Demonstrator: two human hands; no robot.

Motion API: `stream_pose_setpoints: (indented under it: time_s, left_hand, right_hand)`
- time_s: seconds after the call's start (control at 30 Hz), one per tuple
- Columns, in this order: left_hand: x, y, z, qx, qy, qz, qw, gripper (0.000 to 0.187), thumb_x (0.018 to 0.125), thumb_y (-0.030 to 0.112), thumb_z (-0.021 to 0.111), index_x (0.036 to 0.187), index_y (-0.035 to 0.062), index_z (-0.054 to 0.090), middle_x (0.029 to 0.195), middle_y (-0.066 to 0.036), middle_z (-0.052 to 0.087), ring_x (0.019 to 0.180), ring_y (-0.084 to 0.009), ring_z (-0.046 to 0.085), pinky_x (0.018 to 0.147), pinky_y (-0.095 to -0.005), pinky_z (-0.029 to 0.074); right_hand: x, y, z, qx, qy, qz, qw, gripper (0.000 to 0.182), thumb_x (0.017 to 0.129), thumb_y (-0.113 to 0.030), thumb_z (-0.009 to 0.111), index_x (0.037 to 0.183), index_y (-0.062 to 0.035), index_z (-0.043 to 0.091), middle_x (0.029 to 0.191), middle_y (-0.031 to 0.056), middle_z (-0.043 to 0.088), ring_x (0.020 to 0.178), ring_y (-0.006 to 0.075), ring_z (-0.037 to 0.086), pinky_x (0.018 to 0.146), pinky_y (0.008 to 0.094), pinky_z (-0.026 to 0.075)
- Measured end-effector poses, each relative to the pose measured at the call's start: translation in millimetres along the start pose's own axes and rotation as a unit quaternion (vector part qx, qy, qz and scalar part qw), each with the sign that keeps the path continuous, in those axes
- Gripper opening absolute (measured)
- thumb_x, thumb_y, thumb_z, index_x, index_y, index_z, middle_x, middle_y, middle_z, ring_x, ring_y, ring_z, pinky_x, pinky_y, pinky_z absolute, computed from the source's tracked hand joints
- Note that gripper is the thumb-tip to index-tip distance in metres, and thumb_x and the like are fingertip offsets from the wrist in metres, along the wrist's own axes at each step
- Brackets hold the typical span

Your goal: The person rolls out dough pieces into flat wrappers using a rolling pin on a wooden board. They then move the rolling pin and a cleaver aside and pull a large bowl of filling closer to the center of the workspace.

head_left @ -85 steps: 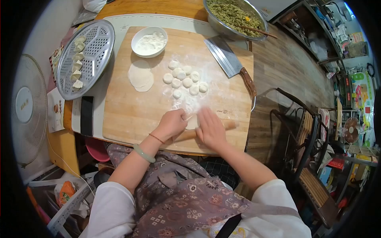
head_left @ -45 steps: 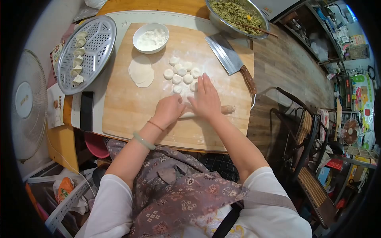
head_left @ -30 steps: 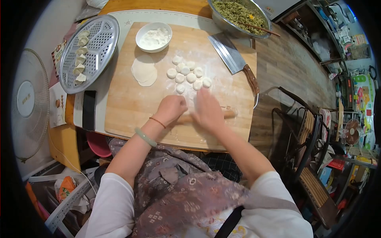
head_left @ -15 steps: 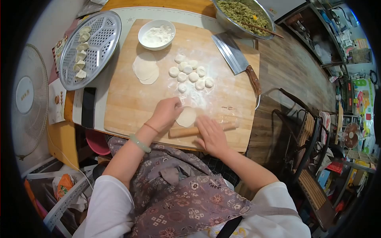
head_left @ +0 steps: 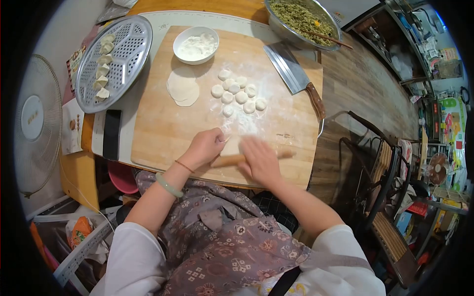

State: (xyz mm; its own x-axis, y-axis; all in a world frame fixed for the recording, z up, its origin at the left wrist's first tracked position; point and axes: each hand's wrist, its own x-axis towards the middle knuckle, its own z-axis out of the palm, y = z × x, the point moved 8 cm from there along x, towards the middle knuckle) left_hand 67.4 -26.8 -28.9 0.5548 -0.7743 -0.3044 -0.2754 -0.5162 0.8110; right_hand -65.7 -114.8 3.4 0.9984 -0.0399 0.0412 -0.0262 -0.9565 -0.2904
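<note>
Near the front of the wooden board [head_left: 158, 123], my left hand [head_left: 206, 145] pinches the edge of a round dough wrapper [head_left: 230, 147]. My right hand [head_left: 260, 160], smeared by motion at the fingers, lies stretched flat over a wooden rolling pin [head_left: 229, 161]. The pin rests at the near edge of the wrapper, and part of both is hidden under my right hand. Beyond my hands, several small flattened dough pieces [head_left: 233, 88] sit on floured wood. Rolled wrappers [head_left: 183, 89] overlap in a pile to their left.
A white bowl [head_left: 195, 61] of flour stands at the board's back left. A cleaver [head_left: 289, 69] lies at the right, below a metal bowl [head_left: 270, 17] of green filling with chopsticks. On the left are a perforated tray [head_left: 129, 64] with several dumplings and a phone [head_left: 112, 134].
My left hand has shifted slightly toward me, still at the wrapper's edge. My right hand has moved a little forward and left over the rolling pin, covering more of the wrapper.
</note>
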Motion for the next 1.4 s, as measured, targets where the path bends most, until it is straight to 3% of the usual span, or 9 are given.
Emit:
stream_pose_setpoints:
  time_s: [0.13,0.23,0.4,0.5,0.67,0.8,0.9,1.2,1.4]
  left_hand:
    - [20.8,24.1,-13.7,0.115,0.102,0.073,0.985,0.015,0.077,0.016,0.065,0.083,0.0027,0.061,0.073,-0.015,0.063,0.07,-0.0314,0.061,0.063,-0.0368,0.048]
    - [16.3,23.5,-12.3,0.11,0.064,0.079,0.989,0.015,0.077,0.018,0.065,0.08,0.0033,0.061,0.075,-0.017,0.063,0.074,-0.0338,0.061,0.066,-0.0397,0.048]
    - [-6.9,-1.8,-7.1,0.01,0.072,-0.001,0.997,0.015,0.076,0.016,0.067,0.081,0.0024,0.06,0.072,-0.014,0.062,0.067,-0.0299,0.061,0.061,-0.0362,0.048]
    - [5.0,14.3,-14.9,0.07,0.105,0.045,0.991,0.015,0.076,0.016,0.067,0.082,0.0026,0.061,0.073,-0.015,0.063,0.067,-0.0297,0.062,0.061,-0.0355,0.048]
    - [6.7,17.0,-10.5,0.093,0.08,0.101,0.987,0.016,0.074,0.016,0.069,0.08,0.0023,0.063,0.075,-0.016,0.063,0.067,-0.0293,0.062,0.062,-0.0356,0.049]
    - [-6.2,-7.2,-6.9,-0.024,0.022,-0.048,0.998,0.015,0.076,0.017,0.067,0.082,0.0031,0.063,0.075,-0.015,0.064,0.07,-0.0287,0.062,0.064,-0.0355,0.049]
    - [4.9,22.7,-20.9,0.055,0.08,0.018,0.995,0.014,0.077,0.016,0.063,0.084,0.0037,0.063,0.077,-0.017,0.064,0.075,-0.0345,0.061,0.069,-0.0411,0.049]
    - [-7.2,-4.0,-9.1,0.044,0.036,0.018,0.998,0.014,0.077,0.016,0.066,0.084,0.0041,0.061,0.075,-0.015,0.063,0.072,-0.0311,0.061,0.064,-0.0378,0.049]
    - [19.3,20.2,-13.5,0.132,0.084,0.106,0.982,0.016,0.077,0.015,0.066,0.085,0.0027,0.061,0.074,-0.014,0.062,0.07,-0.0283,0.062,0.063,-0.0347,0.049]
  right_hand:
    - [73.1,34.5,-22.3,-0.014,0.143,0.091,0.985,0.07,0.079,-0.039,0.06,0.133,0.0013,0.039,0.138,0.0202,0.039,0.128,0.0332,0.037,0.103,0.0454,0.031]
    - [25.4,15.5,4.7,0.042,-0.01,0.06,0.997,0.073,0.078,-0.037,0.063,0.133,0.003,0.038,0.137,0.0211,0.04,0.128,0.0346,0.037,0.104,0.0455,0.031]
    - [-8.2,-7.8,0.6,0.028,-0.021,-0.023,0.999,0.069,0.079,-0.036,0.063,0.131,0.0026,0.041,0.136,0.0195,0.043,0.127,0.0323,0.04,0.105,0.0445,0.031]
    - [64.1,30.4,-7.3,-0.034,0.093,0.033,0.995,0.069,0.081,-0.043,0.058,0.13,0.0027,0.043,0.135,0.0213,0.043,0.126,0.0337,0.04,0.105,0.0444,0.03]
    - [-2.0,-2.8,1.1,0.055,0.007,-0.011,0.998,0.069,0.08,-0.034,0.063,0.133,0.0022,0.039,0.136,0.0227,0.041,0.127,0.0363,0.039,0.105,0.0449,0.03]
    - [-11.3,-9.2,2.6,0.034,-0.035,-0.007,0.999,0.065,0.081,-0.036,0.061,0.131,0.0001,0.042,0.135,0.0178,0.045,0.126,0.0327,0.041,0.105,0.0443,0.031]
    - [59.3,24.7,-11.3,-0.045,0.113,0.047,0.991,0.06,0.081,-0.034,0.057,0.129,-0.0005,0.045,0.136,0.0185,0.044,0.127,0.0344,0.039,0.105,0.0427,0.032]
    - [-12.9,-8.6,3.7,0.007,-0.019,-0.005,1.0,0.065,0.082,-0.041,0.058,0.132,-0.0029,0.043,0.136,0.0148,0.045,0.127,0.0312,0.04,0.104,0.0445,0.031]
    - [52.1,21.2,-16.1,-0.018,0.128,0.083,0.988,0.063,0.081,-0.039,0.058,0.13,-0.0005,0.044,0.135,0.0178,0.045,0.126,0.0331,0.04,0.103,0.0448,0.032]
